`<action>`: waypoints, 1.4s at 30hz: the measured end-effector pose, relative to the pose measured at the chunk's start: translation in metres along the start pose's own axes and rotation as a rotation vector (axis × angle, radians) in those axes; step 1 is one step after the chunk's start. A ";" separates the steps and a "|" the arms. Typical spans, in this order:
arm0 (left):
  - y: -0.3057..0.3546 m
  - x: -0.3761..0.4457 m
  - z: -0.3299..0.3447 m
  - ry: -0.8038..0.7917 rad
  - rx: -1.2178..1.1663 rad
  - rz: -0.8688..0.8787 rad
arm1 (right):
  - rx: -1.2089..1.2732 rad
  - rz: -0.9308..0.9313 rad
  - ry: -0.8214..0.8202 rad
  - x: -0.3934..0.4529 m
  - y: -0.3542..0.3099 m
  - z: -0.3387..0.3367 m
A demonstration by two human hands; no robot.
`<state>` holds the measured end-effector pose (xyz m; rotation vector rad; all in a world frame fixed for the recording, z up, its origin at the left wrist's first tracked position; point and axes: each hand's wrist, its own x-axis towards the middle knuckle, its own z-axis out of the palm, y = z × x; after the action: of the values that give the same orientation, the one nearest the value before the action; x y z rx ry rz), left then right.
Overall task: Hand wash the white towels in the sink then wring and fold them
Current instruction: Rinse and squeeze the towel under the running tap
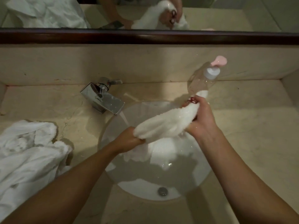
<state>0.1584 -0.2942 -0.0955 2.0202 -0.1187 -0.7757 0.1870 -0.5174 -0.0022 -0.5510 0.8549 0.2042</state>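
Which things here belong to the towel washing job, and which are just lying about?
Part of the job: twisted towel held by left hand and right hand; sink; running tap; towel pile on the counter.

Lying about: clear bottle; pink object behind it.

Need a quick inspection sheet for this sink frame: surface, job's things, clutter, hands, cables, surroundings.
Surface: beige stone counter around a round white sink holding water; drain visible.
Job's things: one rolled white towel held above the sink; more white cloth lying in the water; a heap of white towels on the counter at left.
Clutter: clear bottle with a white cap, tilted behind the right hand; a pink object behind it.
Hands: left hand grips the towel's lower end; right hand grips its upper end.
Cables: nothing seen.
Surroundings: chrome faucet running; dark-framed mirror above the backsplash.
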 end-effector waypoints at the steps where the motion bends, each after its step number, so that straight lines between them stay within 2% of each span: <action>1: 0.000 -0.003 -0.009 0.033 0.016 -0.003 | -0.012 -0.005 0.055 0.008 -0.004 -0.014; 3: 0.001 -0.007 -0.023 0.061 0.095 0.024 | -0.087 0.055 0.145 0.021 0.000 -0.039; 6: 0.020 -0.006 -0.030 0.047 0.296 0.078 | -0.315 0.213 0.179 0.022 0.026 -0.060; 8: 0.032 -0.005 -0.030 0.026 0.364 0.078 | -0.648 0.126 0.234 0.021 0.046 -0.068; 9: 0.039 -0.005 -0.029 0.028 0.410 0.060 | -0.919 -0.035 0.212 0.024 0.053 -0.075; 10: 0.045 -0.005 -0.028 0.036 0.471 0.037 | -1.235 -0.254 0.110 0.026 0.057 -0.078; 11: 0.050 -0.004 -0.025 0.048 0.529 0.032 | -1.515 -0.437 -0.100 0.031 0.060 -0.081; 12: 0.053 -0.004 -0.022 0.046 0.556 0.034 | -1.708 -0.503 -0.346 0.030 0.063 -0.077; 13: 0.056 -0.003 -0.020 0.041 0.556 0.047 | -1.781 -0.474 -0.537 0.030 0.066 -0.068; 14: 0.060 -0.003 -0.020 0.027 0.541 0.053 | -1.811 -0.451 -0.630 0.032 0.070 -0.058; 15: 0.061 -0.003 -0.022 0.023 0.525 0.067 | -1.811 -0.478 -0.635 0.036 0.073 -0.048; 17: 0.057 -0.007 -0.032 0.038 0.458 0.069 | -1.799 -0.560 -0.552 0.039 0.074 -0.024; 19: 0.046 -0.015 -0.042 0.093 0.395 0.073 | -1.800 -0.658 -0.535 0.045 0.066 -0.013; 23: 0.019 -0.029 -0.036 0.210 0.301 0.139 | -1.778 -0.752 -0.676 0.023 0.047 0.004; 26: 0.003 -0.025 -0.014 0.228 0.059 0.112 | -1.706 -0.785 -0.739 -0.006 0.039 0.022; 28: -0.011 -0.019 0.000 0.230 -0.051 -0.002 | -1.607 -0.747 -0.680 -0.021 0.025 0.031; 31: -0.022 -0.011 0.013 0.237 -0.057 -0.082 | -1.545 -0.778 -0.567 -0.037 0.003 0.039; 34: -0.003 -0.003 0.013 0.289 -0.156 -0.010 | -1.627 -0.792 -0.495 -0.038 0.003 0.037; 37: 0.024 0.005 0.011 0.135 -0.297 0.174 | -1.662 -0.697 -0.414 -0.016 0.019 0.025; 39: 0.026 0.008 0.011 0.168 -0.245 0.185 | -1.649 -0.638 -0.331 -0.002 0.033 0.019; 41: 0.015 0.016 0.009 0.290 -0.064 0.114 | -1.788 -0.645 -0.296 0.013 0.044 0.013; 42: 0.012 0.017 0.004 0.296 0.052 0.050 | -1.861 -0.627 -0.294 0.019 0.048 0.010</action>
<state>0.1721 -0.3101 -0.0959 2.1490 -0.0187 -0.4396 0.1878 -0.4725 -0.0295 -2.3939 -0.0800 0.4598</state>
